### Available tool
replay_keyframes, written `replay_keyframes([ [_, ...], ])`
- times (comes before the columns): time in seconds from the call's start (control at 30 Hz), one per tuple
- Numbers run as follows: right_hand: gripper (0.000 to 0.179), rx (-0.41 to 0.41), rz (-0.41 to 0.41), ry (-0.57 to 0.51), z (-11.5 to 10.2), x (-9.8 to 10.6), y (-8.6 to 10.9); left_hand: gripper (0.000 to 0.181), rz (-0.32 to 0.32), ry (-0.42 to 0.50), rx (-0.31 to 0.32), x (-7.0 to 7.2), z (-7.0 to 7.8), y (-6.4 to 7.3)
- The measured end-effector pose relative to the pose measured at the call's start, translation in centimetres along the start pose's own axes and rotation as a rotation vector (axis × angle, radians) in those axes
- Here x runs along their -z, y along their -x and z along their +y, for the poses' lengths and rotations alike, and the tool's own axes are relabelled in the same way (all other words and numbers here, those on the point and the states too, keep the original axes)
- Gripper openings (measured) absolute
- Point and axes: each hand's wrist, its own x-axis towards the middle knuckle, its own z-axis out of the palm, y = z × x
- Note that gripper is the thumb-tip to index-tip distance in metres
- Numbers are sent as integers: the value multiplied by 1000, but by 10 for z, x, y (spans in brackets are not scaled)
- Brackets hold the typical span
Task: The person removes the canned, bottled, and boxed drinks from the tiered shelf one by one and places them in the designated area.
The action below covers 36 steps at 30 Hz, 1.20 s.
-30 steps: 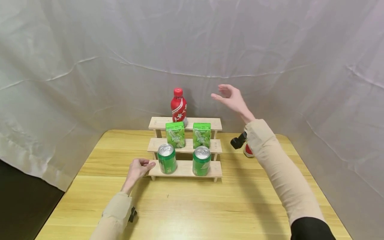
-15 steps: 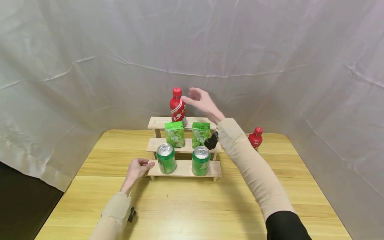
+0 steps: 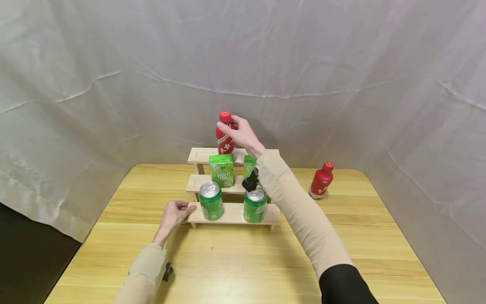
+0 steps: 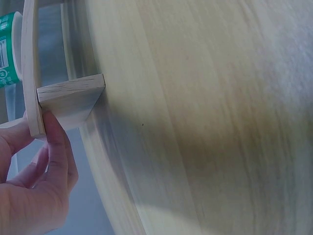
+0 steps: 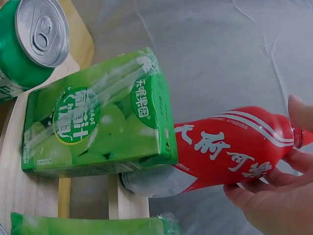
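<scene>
Right hand (image 3: 243, 135): fingers curled part-way round neck and shoulder of red bottle (image 5: 230, 147), thumb on near side, how firmly can't tell. Bottle stands upright on top shelf of wooden rack (image 3: 233, 215), base below the fingers, partly behind green drink box (image 5: 98, 112) in wrist view. Fill not visible; probably fairly heavy if full, firm plastic, smooth so maybe slippery, unlikely to break. Best hold looks like the narrowing under the cap, right at the fingers; gripped that high, base could swing. Left hand (image 3: 175, 214) pinches left end of lowest shelf, thumb above, fingers under; rack seems light, stiff. Green can (image 3: 211, 204) just right of those fingers, apart. Second bottle (image 3: 321, 181) on bench (image 3: 235, 261), well right of right fingers.
</scene>
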Motion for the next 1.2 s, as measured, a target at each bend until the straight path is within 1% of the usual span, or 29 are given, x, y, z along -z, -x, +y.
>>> replay_keyframes([
  [0.2, 42, 65, 31, -18, 0, -3, 0, 43, -8, -7, 9, 1, 0, 0],
  [0.37, 39, 93, 43, -18, 0, -3, 2, 42, -6, -4, -5, 0, 1, 2],
  [0.5, 37, 108, 49, -12, -2, 2, 6, 41, 0, -10, -16, -1, 1, 2],
  [0.77, 37, 133, 115, -89, -11, 25, 15, 40, 5, -14, -24, -1, 0, 2],
  [0.93, 37, 137, 173, -139, -15, 44, 24, 41, -6, 3, -17, -1, 0, 2],
  [1.07, 38, 149, 228, -167, -12, 61, 32, 41, -6, 6, -18, -1, -1, 1],
  [1.13, 39, 155, 255, -161, -9, 71, 37, 41, -5, 7, -16, -1, -1, 1],
  [1.2, 40, 166, 282, -130, -5, 80, 41, 41, -3, 6, -13, -2, -2, 1],
])
